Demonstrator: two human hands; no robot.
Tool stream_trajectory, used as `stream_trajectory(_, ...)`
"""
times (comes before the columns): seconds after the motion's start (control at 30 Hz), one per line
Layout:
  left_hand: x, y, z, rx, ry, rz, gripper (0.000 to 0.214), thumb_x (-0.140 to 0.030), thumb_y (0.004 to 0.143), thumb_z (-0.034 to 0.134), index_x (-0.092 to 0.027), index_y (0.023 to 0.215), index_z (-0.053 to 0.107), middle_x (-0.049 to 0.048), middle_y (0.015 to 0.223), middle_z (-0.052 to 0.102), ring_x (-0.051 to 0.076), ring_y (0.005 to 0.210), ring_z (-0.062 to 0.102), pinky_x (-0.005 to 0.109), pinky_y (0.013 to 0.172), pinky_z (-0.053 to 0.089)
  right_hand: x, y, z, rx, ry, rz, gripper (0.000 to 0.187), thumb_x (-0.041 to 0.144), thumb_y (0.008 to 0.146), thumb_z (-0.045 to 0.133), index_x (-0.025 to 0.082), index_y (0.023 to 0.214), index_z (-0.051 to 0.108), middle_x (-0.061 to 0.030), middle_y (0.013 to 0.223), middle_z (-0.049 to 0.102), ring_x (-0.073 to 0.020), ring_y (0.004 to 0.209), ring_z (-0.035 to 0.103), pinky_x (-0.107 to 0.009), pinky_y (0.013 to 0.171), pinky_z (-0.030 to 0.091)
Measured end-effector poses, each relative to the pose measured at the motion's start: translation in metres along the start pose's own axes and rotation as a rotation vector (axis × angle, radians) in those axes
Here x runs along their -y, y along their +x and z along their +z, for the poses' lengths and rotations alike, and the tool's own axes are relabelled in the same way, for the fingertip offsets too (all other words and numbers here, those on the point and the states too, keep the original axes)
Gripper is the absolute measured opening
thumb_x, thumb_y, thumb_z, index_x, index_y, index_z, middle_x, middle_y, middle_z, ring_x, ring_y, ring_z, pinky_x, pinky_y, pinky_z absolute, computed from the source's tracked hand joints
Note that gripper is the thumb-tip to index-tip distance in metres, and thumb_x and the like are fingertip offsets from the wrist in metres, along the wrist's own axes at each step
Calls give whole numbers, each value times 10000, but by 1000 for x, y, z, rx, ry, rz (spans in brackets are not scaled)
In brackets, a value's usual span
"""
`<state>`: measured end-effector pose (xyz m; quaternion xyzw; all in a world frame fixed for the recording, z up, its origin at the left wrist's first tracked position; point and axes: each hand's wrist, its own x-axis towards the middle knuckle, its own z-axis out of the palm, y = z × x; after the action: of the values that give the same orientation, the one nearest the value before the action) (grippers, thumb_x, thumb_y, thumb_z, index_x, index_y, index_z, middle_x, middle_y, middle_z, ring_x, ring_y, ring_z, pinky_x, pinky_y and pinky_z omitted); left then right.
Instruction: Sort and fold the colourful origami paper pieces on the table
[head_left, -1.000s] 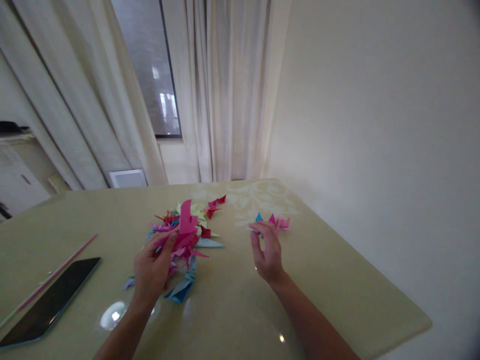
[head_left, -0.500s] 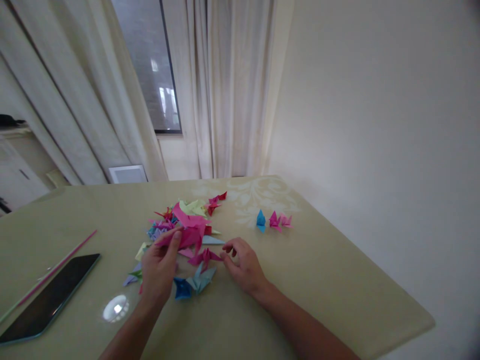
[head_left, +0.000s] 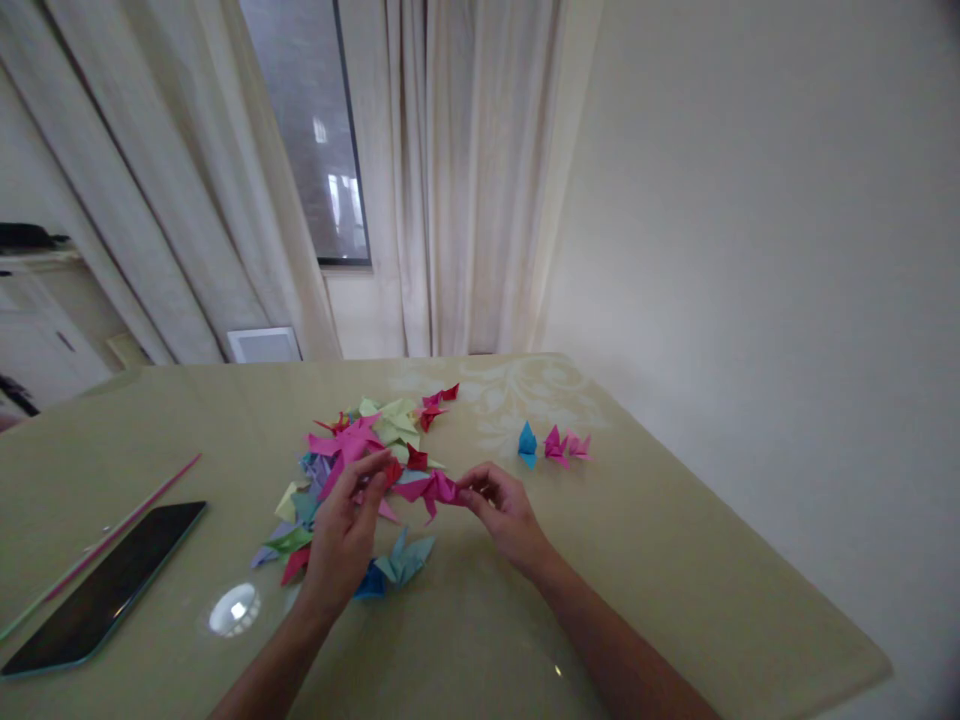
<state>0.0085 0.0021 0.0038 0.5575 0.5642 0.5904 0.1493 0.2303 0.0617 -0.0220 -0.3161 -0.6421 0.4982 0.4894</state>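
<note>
My left hand (head_left: 346, 525) is over the near side of a pile of folded paper cranes. Its thumb and fingers close on a small red paper crane (head_left: 393, 472), partly hidden by the fingertips. My right hand (head_left: 508, 515) pinches one end of a magenta paper crane (head_left: 436, 489) at the pile's right side. A large pink paper crane (head_left: 351, 446) lies on the heap beyond my left hand. Close below the hands sit a light blue crane (head_left: 406, 558) and a dark blue folded paper (head_left: 372, 581), the latter partly covered by my left wrist.
Apart on the right stand a blue crane (head_left: 527, 445), a magenta crane (head_left: 555, 446) and a pink crane (head_left: 578, 446). On the left lie a dark tablet-like device (head_left: 109, 585) and a thin pink-and-green stick (head_left: 127, 522). A wall (head_left: 750, 300) borders the table's right edge.
The large pink crane has left my left hand and lies on the pile; that hand has shifted right to the red crane. My right hand has raised the magenta crane slightly.
</note>
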Motion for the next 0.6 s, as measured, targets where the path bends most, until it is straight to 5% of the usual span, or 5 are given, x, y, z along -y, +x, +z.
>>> stream_trajectory(0.1, -3, -7, 8, 242, -209, -41, 377, -447, 953, 678, -223, 1253, 723, 117, 1173, 789, 271, 1081, 758, 414, 937, 632, 12, -3, -1, 46, 342, 136, 338, 486, 838, 887, 228, 949, 700, 14, 810, 652, -155, 710, 564, -277, 650, 411)
stream_trajectory(0.2, -10, -17, 15, 347, -308, -51, 427, -386, 915, 757, -235, 1312, 714, 127, 1198, 780, 267, 1070, 763, 395, 899, 651, 17, -6, 4, 40, 490, 208, 344, 436, 810, 924, 219, 936, 690, 18, 793, 651, -130, 658, 542, -261, 610, 374)
stream_trajectory(0.4, -16, -26, 22, 303, -372, -114, 431, -365, 928, 762, -265, 1340, 688, 67, 1074, 774, 220, 968, 765, 347, 856, 650, 15, -11, 9, 125, 645, 356, 463, 293, 722, 967, 246, 1073, 668, 53, 769, 681, -104, 568, 597, -228, 570, 422)
stream_trajectory(0.6, -17, -24, 23, 275, -358, 1, 192, -320, 955, 730, -243, 1129, 746, 53, 1032, 741, 200, 949, 744, 295, 824, 624, 17, -16, 10, 291, 659, 401, 511, 291, 752, 942, 261, 1158, 632, 60, 726, 690, -101, 528, 600, -204, 534, 467)
